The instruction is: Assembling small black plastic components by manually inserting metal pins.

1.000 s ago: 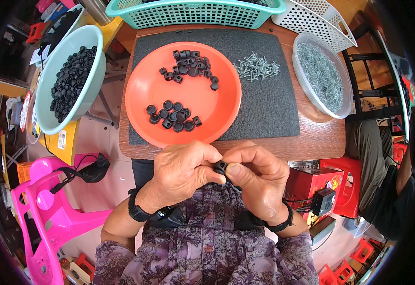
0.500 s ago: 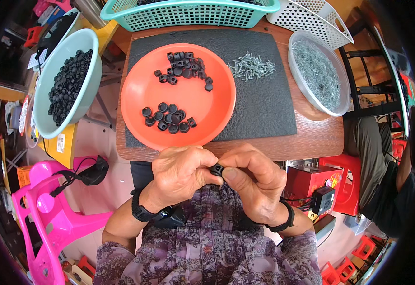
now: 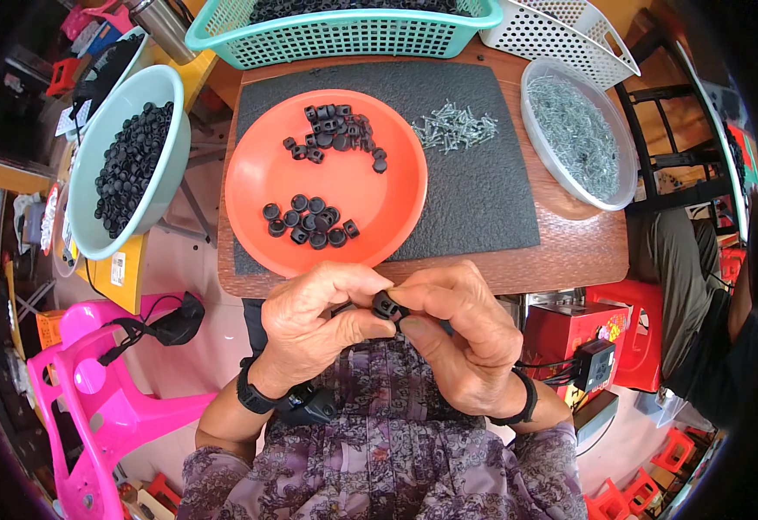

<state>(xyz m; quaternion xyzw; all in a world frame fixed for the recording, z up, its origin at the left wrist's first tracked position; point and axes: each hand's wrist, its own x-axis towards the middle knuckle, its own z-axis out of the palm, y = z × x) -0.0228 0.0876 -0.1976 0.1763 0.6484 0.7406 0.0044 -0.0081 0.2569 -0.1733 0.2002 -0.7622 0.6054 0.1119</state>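
Note:
Just beyond the table's front edge, a small black plastic cord lock (image 3: pixel 385 305) with a hole in its side sits between my two hands. My left hand (image 3: pixel 314 316) pinches it from the left with thumb and forefinger. From the other side, my right hand (image 3: pixel 461 334) closes thumb and fingers on it, partly hiding it. The orange plate (image 3: pixel 379 225) lies beyond my hands. It carries a far cluster of black pieces with holes (image 3: pixel 335 130) and a near cluster of round black pieces (image 3: pixel 316 218). Small metal springs (image 3: pixel 452 127) are heaped right of the plate.
A dark mat (image 3: pixel 483 204) covers much of the wooden table (image 3: pixel 569 260). A clear tub (image 3: pixel 576 130) of springs stands right, a green basket (image 3: pixel 344 39) at the back. Left are a pale green basin (image 3: pixel 166 156) of black pieces and a pink chair (image 3: pixel 136 407). Another person's leg (image 3: pixel 682 286) shows right.
The cord lock has shifted slightly left and turned, showing more of its holed side. My hands have moved a little apart around it. The view has shifted slightly.

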